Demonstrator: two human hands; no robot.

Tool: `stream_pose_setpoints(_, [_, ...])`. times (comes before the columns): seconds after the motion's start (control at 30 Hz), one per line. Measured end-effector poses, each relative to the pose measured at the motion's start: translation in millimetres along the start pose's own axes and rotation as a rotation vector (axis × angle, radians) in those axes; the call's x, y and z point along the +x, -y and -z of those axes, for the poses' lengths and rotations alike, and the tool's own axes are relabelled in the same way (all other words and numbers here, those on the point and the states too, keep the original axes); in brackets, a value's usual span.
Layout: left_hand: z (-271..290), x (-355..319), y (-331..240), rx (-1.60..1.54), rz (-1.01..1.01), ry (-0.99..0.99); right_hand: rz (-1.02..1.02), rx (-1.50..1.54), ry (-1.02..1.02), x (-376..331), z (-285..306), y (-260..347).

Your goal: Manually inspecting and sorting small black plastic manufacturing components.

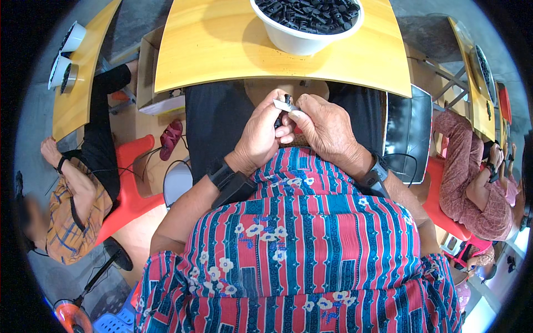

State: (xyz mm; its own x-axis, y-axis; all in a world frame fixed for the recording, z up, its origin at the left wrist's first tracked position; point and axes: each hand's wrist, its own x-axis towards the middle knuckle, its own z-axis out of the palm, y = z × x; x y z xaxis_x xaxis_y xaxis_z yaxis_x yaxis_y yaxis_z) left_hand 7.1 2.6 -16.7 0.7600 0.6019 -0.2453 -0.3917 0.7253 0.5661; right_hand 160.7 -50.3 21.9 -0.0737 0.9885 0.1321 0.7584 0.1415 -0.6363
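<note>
Both my hands are close together over my lap, just below the table's near edge. My left hand (260, 130) is closed around a small black plastic part (288, 99), whose upper end sticks out by the fingertips. In my right hand (330, 125), thumb and fingers pinch a short pale blade (281, 105). The blade points left and lies against or right beside the black part; I cannot tell whether it touches. Most of the part and the blade's handle end are hidden by fingers. Each wrist wears a dark band.
A white bowl (294, 44) heaped with small black parts stands on the yellow table (222, 50). Left of the table is a cardboard box (147, 83). A dark red sandal (171, 139) lies on the floor. Other people sit at tables on both sides.
</note>
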Motion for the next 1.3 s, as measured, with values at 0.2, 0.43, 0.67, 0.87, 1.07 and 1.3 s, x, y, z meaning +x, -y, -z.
stream_pose_setpoints(0.2, [-5.0, -1.4, 0.5, -0.068, 0.008, -0.042, 0.003, 0.015, 0.019, -0.3, -1.2, -1.7])
stream_pose_setpoints(0.43, [-1.4, -0.2, 1.1, -0.034, 0.017, -0.03, -0.004, 0.043, 0.018, -1.1, -4.2, -4.2])
stream_pose_setpoints(0.67, [-0.8, -0.7, 1.9, -0.067, 0.029, -0.03, -0.018, 0.072, 0.026, -0.5, -6.7, -4.8])
stream_pose_setpoints(0.87, [-1.9, -1.8, 3.7, -0.03, -0.003, -0.009, -0.081, 0.103, 0.043, -0.2, -8.2, -6.3])
stream_pose_setpoints(1.07, [-1.2, -2.7, 4.5, -0.061, -0.021, -0.009, 0.018, 0.02, 0.048, 0.4, -5.3, -4.4])
stream_pose_setpoints(1.3, [-0.3, -1.4, 5.0, -0.037, -0.034, -0.004, 0.004, 0.034, 0.056, -0.1, -6.6, -5.8])
